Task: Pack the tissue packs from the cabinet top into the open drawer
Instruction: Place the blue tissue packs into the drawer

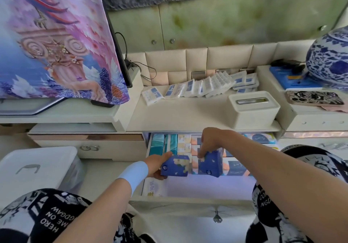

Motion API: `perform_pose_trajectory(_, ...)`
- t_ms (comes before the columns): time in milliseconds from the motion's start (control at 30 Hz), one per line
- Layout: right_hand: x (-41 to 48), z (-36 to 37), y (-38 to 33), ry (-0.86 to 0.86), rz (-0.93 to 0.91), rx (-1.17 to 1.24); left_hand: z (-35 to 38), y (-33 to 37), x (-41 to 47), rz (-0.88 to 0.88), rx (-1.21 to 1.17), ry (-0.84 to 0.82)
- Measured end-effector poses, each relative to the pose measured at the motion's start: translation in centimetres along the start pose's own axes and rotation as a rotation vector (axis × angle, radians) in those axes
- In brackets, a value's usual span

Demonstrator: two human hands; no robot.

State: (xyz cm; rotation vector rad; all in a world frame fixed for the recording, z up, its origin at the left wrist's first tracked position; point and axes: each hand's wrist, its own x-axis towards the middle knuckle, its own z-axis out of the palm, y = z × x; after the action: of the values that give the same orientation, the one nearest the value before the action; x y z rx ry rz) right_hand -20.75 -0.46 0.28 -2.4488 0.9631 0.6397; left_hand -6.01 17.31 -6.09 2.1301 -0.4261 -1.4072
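The drawer (192, 203) stands pulled out below the cabinet top (180, 114). Rows of coloured tissue packs fill its far half, and its near part is bare. My left hand (156, 164) grips a dark blue tissue pack (176, 165) over the drawer's left side. My right hand (209, 143) pinches a second dark blue pack (211, 164) from above, just right of the first. Several small white-and-blue tissue packs (199, 86) lie in a leaning row at the back of the cabinet top.
A white tissue box (252, 109) sits on the cabinet top at the right. A blue-and-white porcelain jar (329, 58) and a phone (314, 97) are on the raised right shelf. A cloth-covered screen (56, 41) stands left. A white lidded bin (37, 167) is on the floor left.
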Motion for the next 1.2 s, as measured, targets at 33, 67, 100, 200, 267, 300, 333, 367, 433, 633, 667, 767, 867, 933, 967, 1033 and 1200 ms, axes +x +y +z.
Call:
perform_pose_trajectory(33, 0.0, 0.2, 0.3, -0.012, -0.001, -0.013, 0.0, -0.1, 0.0, -0.001, -0.093, -0.004)
perform_pose_trajectory(67, 0.0, 0.4, 0.5, -0.027, 0.001, -0.01, 0.0, -0.3, 0.0, 0.003, -0.143, -0.006)
perform_pose_trajectory(100, 0.0, 0.8, 0.7, -0.035, -0.005, -0.005, 0.1, -0.4, 0.2, 0.009, -0.138, -0.005)
perform_pose_trajectory(200, -0.4, 1.9, 0.7, -0.044, -0.061, 0.015, 0.5, -0.9, 1.0, 0.03, -0.024, -0.007)
perform_pose_trajectory(267, -0.5, 2.2, 0.6, -0.051, -0.072, 0.074, 0.8, -1.1, 1.5, 0.045, -0.067, -0.034)
perform_pose_trajectory(300, -0.4, 2.3, 0.7, -0.033, -0.049, 0.131, 0.9, -1.1, 1.4, 0.051, -0.083, -0.046)
perform_pose_trajectory(333, -0.4, 2.2, 0.9, -0.015, -0.028, 0.152, 1.0, -1.0, 1.3, 0.055, -0.088, -0.057)
perform_pose_trajectory(367, -0.3, 2.1, 1.1, -0.008, -0.018, 0.162, 1.1, -0.8, 1.1, 0.056, -0.079, -0.067)
perform_pose_trajectory(433, -0.4, 1.7, 1.5, -0.071, -0.007, 0.166, 0.9, -0.6, 0.8, 0.054, -0.026, -0.097)
perform_pose_trajectory(633, -0.9, 1.7, 1.4, -0.423, 0.038, 0.119, 1.4, 0.0, -0.5, 0.137, 0.667, 0.039)
perform_pose_trajectory(667, -0.8, 1.7, 1.3, -0.401, 0.022, 0.086, 2.0, 0.1, -0.5, 0.164, 0.781, 0.063)
perform_pose_trajectory(767, -0.7, 1.4, 0.9, -0.204, -0.041, 0.028, 3.5, 0.0, -0.4, 0.177, 0.992, 0.007)
perform_pose_trajectory(867, -0.5, 1.3, 0.3, -0.041, -0.072, 0.075, 4.1, -0.6, 0.6, 0.174, 1.177, -0.063)
perform_pose_trajectory(933, -0.3, 1.6, 0.0, -0.005, -0.088, 0.121, 4.2, -0.7, 1.0, 0.163, 1.214, -0.075)
perform_pose_trajectory(967, -0.2, 1.7, -0.2, 0.001, -0.094, 0.156, 4.0, -0.6, 1.0, 0.167, 1.239, -0.076)
perform_pose_trajectory(1033, 0.1, 2.0, -0.5, 0.011, -0.098, 0.224, 3.6, -0.3, 1.1, 0.175, 1.273, -0.075)
perform_pose_trajectory(1200, 0.9, 2.3, -1.5, 0.064, -0.096, 0.332, 1.9, 1.9, 1.5, 0.286, 0.656, 0.04)
